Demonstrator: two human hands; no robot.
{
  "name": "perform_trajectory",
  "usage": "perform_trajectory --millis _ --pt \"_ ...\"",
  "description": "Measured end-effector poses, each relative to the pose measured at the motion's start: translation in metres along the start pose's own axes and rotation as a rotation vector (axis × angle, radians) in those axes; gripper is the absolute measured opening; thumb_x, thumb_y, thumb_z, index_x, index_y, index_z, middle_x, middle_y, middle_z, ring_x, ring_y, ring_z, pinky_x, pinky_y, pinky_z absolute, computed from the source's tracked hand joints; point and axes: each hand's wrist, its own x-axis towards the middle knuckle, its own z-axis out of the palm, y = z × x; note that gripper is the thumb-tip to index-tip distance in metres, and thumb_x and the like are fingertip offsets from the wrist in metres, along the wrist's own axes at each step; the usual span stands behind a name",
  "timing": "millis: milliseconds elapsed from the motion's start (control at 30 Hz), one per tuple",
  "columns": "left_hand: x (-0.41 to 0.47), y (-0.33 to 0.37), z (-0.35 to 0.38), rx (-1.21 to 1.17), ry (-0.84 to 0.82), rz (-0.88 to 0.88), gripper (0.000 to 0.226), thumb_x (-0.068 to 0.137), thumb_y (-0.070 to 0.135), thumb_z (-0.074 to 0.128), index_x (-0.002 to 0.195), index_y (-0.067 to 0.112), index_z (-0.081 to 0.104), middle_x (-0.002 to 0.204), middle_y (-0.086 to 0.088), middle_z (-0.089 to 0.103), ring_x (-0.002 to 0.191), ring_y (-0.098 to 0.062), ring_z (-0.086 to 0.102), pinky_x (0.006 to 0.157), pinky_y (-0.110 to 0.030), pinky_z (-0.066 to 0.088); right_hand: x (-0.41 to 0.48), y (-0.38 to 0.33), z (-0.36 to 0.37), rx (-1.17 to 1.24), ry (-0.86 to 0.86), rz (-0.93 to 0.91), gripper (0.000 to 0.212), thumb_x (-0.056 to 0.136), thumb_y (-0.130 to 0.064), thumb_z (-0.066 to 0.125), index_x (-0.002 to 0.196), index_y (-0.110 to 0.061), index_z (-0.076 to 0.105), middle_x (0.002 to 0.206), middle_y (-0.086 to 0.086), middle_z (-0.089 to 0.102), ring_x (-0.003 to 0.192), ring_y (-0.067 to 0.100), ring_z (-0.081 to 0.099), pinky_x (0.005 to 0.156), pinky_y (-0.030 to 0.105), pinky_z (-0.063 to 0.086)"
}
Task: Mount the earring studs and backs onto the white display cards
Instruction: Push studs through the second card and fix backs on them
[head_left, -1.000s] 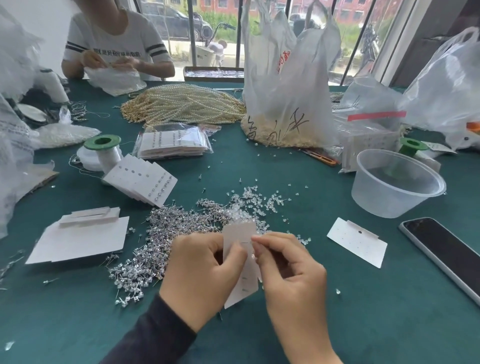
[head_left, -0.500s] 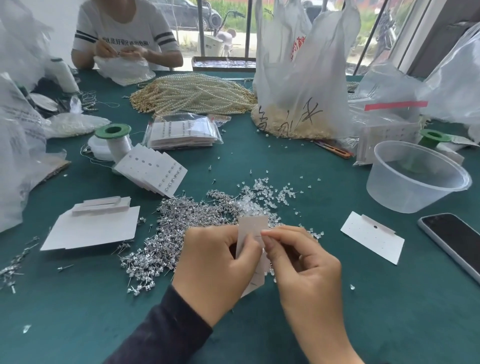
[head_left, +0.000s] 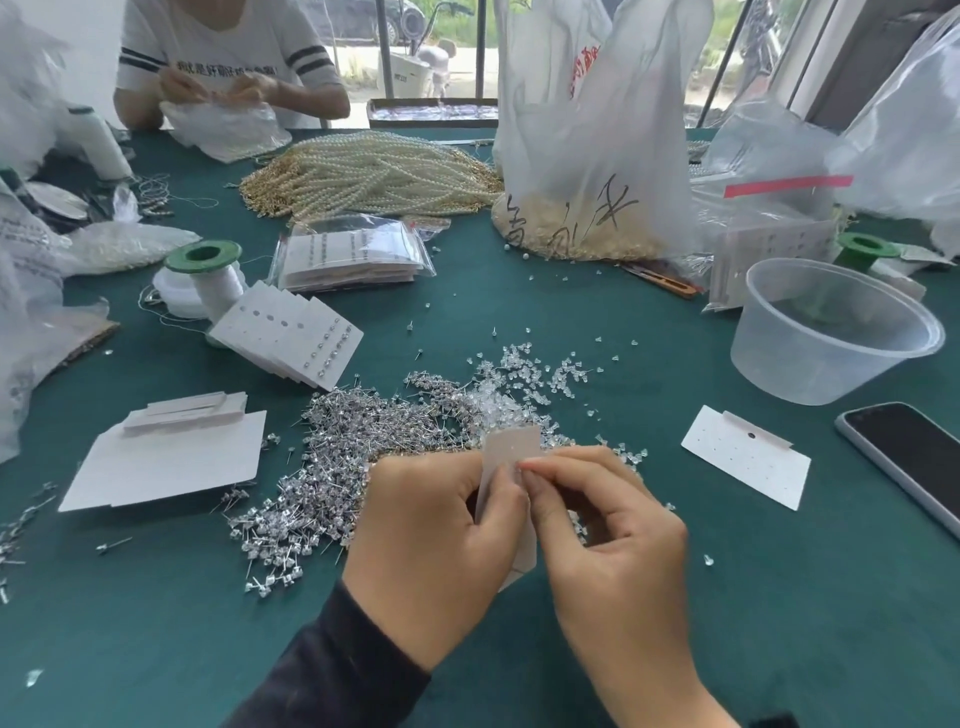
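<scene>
- Green cloth table (head_left: 519, 312) runs to the far window. Bare cloth lies near left, below the studs, and near right, between the hands and the phone.
- A large plastic bag (head_left: 597, 130) stands far centre and a clear bowl (head_left: 831, 338) sits at the right, both well apart from the hands.
- The phone (head_left: 914, 462) lies at the right edge, near a spare card (head_left: 745, 457).
- A blank card stack (head_left: 166, 457) sits at the left. The stud pile (head_left: 353, 452) spreads between it and the hands, with clear backs (head_left: 524, 369) just beyond.
- The left hand (head_left: 431, 540) grips the display card (head_left: 511, 447) roughly upright over the pile's near edge, with its fingers curled round the card's left side.
- The right hand (head_left: 613, 530) pinches thumb and forefinger at the card's right edge. What they hold is too small to tell.
- Hands and card have barely shifted from half a second ago, and both grips are unchanged.
</scene>
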Motion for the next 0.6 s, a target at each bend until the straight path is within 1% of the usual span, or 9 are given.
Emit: perform_trajectory --millis 100,200,267,400,467,533,600 --pt "-0.0010 0.0006 0.0020 -0.045 0.000 -0.036 0.047 0.075 0.033 0.047 0.039 0.002 0.045 0.034 -0.010 0.042 0.035 -0.020 0.034 0.038 -0.023 0.022 0.0000 0.0001 -0.0008 0.000 -0.005 -0.009 0.012 0.073 -0.008 0.067 0.075 -0.020 0.072 0.078 -0.010 0.064 0.076 0.007 0.063 0.066 0.015 0.048" --pt "-0.0009 0.0002 0.0037 -0.083 0.010 -0.058 0.045 0.074 0.026 0.053 0.039 0.000 0.042 0.035 -0.014 0.040 0.036 -0.015 0.029 0.039 -0.020 0.018 -0.0004 0.0003 -0.0010 -0.001 -0.010 -0.009 0.013 0.073 -0.009 0.068 0.074 -0.021 0.072 0.076 -0.011 0.065 0.076 0.008 0.063 0.066 0.018 0.049" --pt "-0.0010 0.0006 0.0036 -0.103 -0.001 -0.061 0.047 0.075 0.030 0.050 0.040 -0.001 0.044 0.036 -0.015 0.041 0.036 -0.017 0.030 0.039 -0.022 0.020 -0.0003 0.0005 -0.0005 0.003 -0.017 -0.009 0.014 0.072 -0.009 0.068 0.074 -0.023 0.072 0.076 -0.012 0.065 0.076 0.007 0.064 0.067 0.017 0.049" --pt "-0.0010 0.0005 0.0022 -0.158 0.008 -0.062 0.048 0.075 0.032 0.049 0.040 0.000 0.044 0.037 -0.015 0.040 0.037 -0.009 0.027 0.039 -0.019 0.018 0.0003 -0.0012 -0.0019 0.041 -0.051 0.015 0.015 0.073 -0.011 0.067 0.075 -0.025 0.073 0.076 -0.012 0.067 0.075 0.008 0.064 0.066 0.016 0.048" --pt "-0.0001 0.0009 0.0016 -0.155 0.017 -0.067 0.048 0.072 0.036 0.045 0.040 0.000 0.044 0.037 -0.015 0.040 0.038 -0.009 0.027 0.039 -0.018 0.018 -0.0001 -0.0028 -0.0043 0.070 -0.082 0.052 0.011 0.074 -0.015 0.067 0.077 -0.024 0.072 0.076 -0.009 0.067 0.074 0.011 0.064 0.065 0.015 0.047" --pt "0.0003 -0.0001 0.0018 -0.134 0.026 -0.076 0.048 0.069 0.038 0.043 0.040 0.000 0.045 0.037 -0.015 0.042 0.037 -0.009 0.028 0.039 -0.020 0.020 -0.0009 -0.0033 -0.0060 0.074 -0.099 0.098 0.007 0.075 -0.020 0.067 0.080 -0.024 0.069 0.076 -0.006 0.067 0.072 0.012 0.064 0.063 0.014 0.047" --pt "0.0002 -0.0002 0.0020 -0.104 0.025 -0.067 0.045 0.070 0.037 0.042 0.039 0.003 0.041 0.037 -0.011 0.043 0.036 -0.012 0.029 0.039 -0.019 0.021 -0.0014 -0.0027 -0.0070 0.048 -0.109 0.106 0.006 0.075 -0.020 0.065 0.080 -0.024 0.066 0.073 -0.006 0.066 0.067 0.011 0.063 0.061 0.014 0.046"
